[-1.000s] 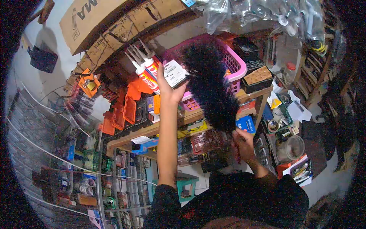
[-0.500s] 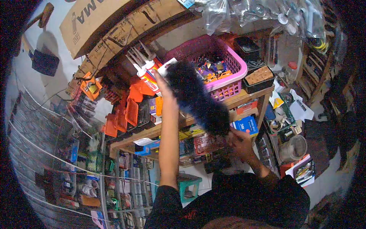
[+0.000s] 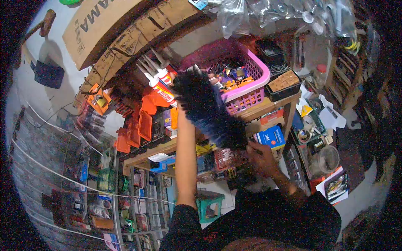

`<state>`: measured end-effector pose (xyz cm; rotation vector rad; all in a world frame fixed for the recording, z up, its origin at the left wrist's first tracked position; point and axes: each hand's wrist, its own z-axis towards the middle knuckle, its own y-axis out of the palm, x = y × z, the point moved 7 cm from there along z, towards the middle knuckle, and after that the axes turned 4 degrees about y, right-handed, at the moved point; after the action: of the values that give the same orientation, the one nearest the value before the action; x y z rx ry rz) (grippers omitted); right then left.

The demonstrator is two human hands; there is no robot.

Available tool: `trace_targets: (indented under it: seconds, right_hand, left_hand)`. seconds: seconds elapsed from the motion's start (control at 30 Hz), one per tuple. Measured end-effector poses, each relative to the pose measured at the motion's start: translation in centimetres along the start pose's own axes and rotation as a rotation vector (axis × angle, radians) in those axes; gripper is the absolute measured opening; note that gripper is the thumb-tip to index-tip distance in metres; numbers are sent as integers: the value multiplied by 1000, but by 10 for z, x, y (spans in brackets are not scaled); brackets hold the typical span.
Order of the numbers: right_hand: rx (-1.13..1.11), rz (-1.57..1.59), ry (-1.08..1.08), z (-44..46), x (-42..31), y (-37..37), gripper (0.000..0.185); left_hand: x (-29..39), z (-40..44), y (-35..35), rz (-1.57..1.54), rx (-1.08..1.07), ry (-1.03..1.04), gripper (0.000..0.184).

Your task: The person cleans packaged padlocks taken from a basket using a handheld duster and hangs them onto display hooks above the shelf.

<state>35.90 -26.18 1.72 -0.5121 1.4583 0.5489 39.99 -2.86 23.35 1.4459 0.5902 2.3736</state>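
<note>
A dark, fluffy feather duster (image 3: pixel 209 111) slants across the middle of the head view. My right hand (image 3: pixel 264 161) is closed around its lower end, near the front of the wooden shelf. From below, my left forearm (image 3: pixel 186 163) reaches up toward a pink plastic basket (image 3: pixel 261 69). The duster covers most of my left hand, so its grip is hidden. Inside the basket lie small packaged items on orange and purple cards (image 3: pixel 240 81). Left of the duster stand white-and-red sealant tubes (image 3: pixel 165 90) with long nozzles.
Orange bins (image 3: pixel 144 125) line the shelf's left part. Beside the basket sits a black tray (image 3: pixel 284 83) with a brown block. A blue 3M box (image 3: pixel 271 137) lies below. Plastic bags (image 3: pixel 234 19) hang overhead. A glass case (image 3: pixel 83 180) and a green stool (image 3: pixel 209 205) stand lower left.
My left hand has gone from the duster's left side, where it was by a white card, to behind the duster. The duster's upper end has shifted slightly left.
</note>
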Motion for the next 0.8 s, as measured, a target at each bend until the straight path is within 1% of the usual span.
trace_targets:
  seconds: [0.03, 0.07, 0.1, 0.13, 0.17, 0.2, 0.27, 0.3, 0.33, 0.37, 0.4, 0.43, 0.47, 0.5, 0.53, 0.6, 0.63, 0.7, 0.73, 0.77, 0.8]
  right_hand:
    - [-35, 4, -21, 3, -9, 0, 32]
    - [-21, -6, -12, 6, -13, -1, 30]
    - [-9, -18, -2, 9, -18, 0, 28]
    - [1, -29, 7, 10, -20, 1, 26]
    - [141, -77, -130, 11, -8, 4, 25]
    - [282, -125, -269, 11, 23, 15, 24]
    - [320, -170, -390, -5, 48, 27, 23]
    - [218, -164, -378, -7, 56, 30, 23]
    - [187, -117, -364, -2, 57, 33, 23]
    - [158, -70, -350, 2, 58, 35, 22]
    - [199, 16, -324, 5, 51, 34, 22]
    - [178, 108, -216, 9, 39, 34, 22]
    - [166, 202, -108, 12, 28, 34, 21]
    - [94, 303, 78, 20, 4, 32, 21]
    - [25, 403, 263, 23, -3, 36, 21]
    - [40, 353, 136, 34, -3, 39, 23]
    - [43, 327, 66, 38, -3, 41, 24]
    - [25, 252, 117, 25, 9, 50, 26]
    - [12, 215, 139, 14, 18, 56, 27]
    - [73, -46, -88, 4, 27, 58, 27]
    - [128, -183, -189, -5, 30, 62, 28]
  left_hand:
    - [7, -5, -1, 69, 191, 72, 63]
    - [16, -13, 1, 139, 386, 147, 64]
    - [23, -22, 26, 227, 487, 127, 61]
    - [25, -23, 22, 286, 536, 192, 58]
    - [22, -19, 16, 231, 487, 168, 57]
    - [19, -15, 7, 175, 436, 144, 55]
    - [25, -15, -5, 303, 442, 203, 53]
    - [21, -7, -17, 214, 382, 172, 52]
    - [16, 0, -28, 126, 325, 137, 50]
    - [20, 4, -50, 247, 380, 219, 51]
    - [24, 4, -63, 367, 438, 297, 52]
    - [24, -2, -44, 338, 444, 258, 54]
    - [26, -13, -3, 307, 452, 212, 57]
    - [25, -19, 21, 273, 458, 163, 59]
    - [20, -20, 26, 212, 429, 112, 59]
    - [14, -19, 32, 88, 366, 22, 59]
    - [16, -20, 30, 137, 418, 35, 58]
    - [23, -23, 24, 240, 526, 73, 58]
    - [26, -19, 17, 296, 494, 128, 58]
    - [26, -12, -1, 353, 462, 184, 59]
    - [25, -5, -21, 411, 428, 238, 60]
